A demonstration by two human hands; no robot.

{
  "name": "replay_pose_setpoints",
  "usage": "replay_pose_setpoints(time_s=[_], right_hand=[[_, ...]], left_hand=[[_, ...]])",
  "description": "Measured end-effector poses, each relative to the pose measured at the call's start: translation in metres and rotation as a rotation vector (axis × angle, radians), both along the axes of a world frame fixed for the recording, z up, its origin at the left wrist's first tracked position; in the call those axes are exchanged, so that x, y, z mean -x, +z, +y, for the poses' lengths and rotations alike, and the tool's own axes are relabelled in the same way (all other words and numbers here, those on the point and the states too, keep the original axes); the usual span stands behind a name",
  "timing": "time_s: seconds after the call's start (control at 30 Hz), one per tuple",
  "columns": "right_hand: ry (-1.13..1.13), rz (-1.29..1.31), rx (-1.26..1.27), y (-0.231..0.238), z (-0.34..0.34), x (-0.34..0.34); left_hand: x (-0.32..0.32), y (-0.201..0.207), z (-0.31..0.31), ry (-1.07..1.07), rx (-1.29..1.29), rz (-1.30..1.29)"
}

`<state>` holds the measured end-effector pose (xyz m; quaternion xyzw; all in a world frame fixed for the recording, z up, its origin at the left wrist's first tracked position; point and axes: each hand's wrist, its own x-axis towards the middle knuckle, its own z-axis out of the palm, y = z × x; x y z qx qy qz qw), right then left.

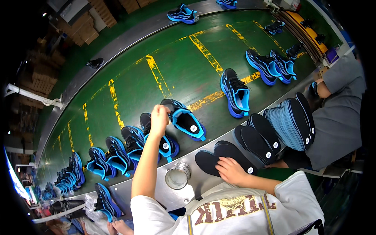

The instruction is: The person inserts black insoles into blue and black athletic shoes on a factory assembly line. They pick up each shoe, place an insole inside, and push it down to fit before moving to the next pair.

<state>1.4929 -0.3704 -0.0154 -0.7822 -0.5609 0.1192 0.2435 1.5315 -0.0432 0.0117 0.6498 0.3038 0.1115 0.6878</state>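
My left hand [158, 119] is closed on the tongue and lace area of a black-and-blue sneaker [197, 126] on the green conveyor belt. A round white sticker shows inside that shoe. Just left of it, another sneaker [172, 147] is partly hidden behind my forearm. My right hand [231, 170] lies on a pair of black insoles [235, 154] at the metal edge, its fingers stretched over them. Their undersides are hidden.
Between my arms stands a smeared metal can [177, 176]. Stacked insoles [285, 121] lie to the right, beside a person in grey [333, 117]. More sneakers line the belt [176, 70] on both sides. Another person's hand [119, 227] is near a shoe [105, 201] at lower left.
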Motion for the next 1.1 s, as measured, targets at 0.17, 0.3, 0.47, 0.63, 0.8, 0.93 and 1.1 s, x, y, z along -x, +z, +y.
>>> replay_pose_setpoints(time_s=[0.17,0.3,0.47,0.63,0.8,0.93,1.1], right_hand=[[-0.027,-0.123,0.313,0.014,-0.027,0.018],[-0.005,-0.264,0.422,0.006,-0.022,0.022],[-0.02,-0.328,0.369,0.001,-0.025,0.024],[-0.089,-0.241,0.333,-0.004,-0.041,0.019],[-0.075,-0.236,0.289,-0.006,-0.029,0.009],[-0.136,0.044,0.118,-0.002,-0.037,0.001],[-0.383,0.723,-0.126,0.025,-0.052,-0.019]], left_hand=[[-0.022,0.031,-0.025,0.106,0.247,-0.15],[-0.073,0.032,-0.064,-0.019,0.31,-0.115],[-0.133,-0.004,-0.109,-0.142,-0.177,0.035],[-0.165,-0.002,-0.164,-0.564,-0.945,0.212],[-0.177,-0.013,-0.171,-0.77,-1.131,0.269],[-0.178,-0.012,-0.153,-0.67,-1.162,0.246],[-0.153,-0.004,-0.115,-0.554,-1.224,0.209]])
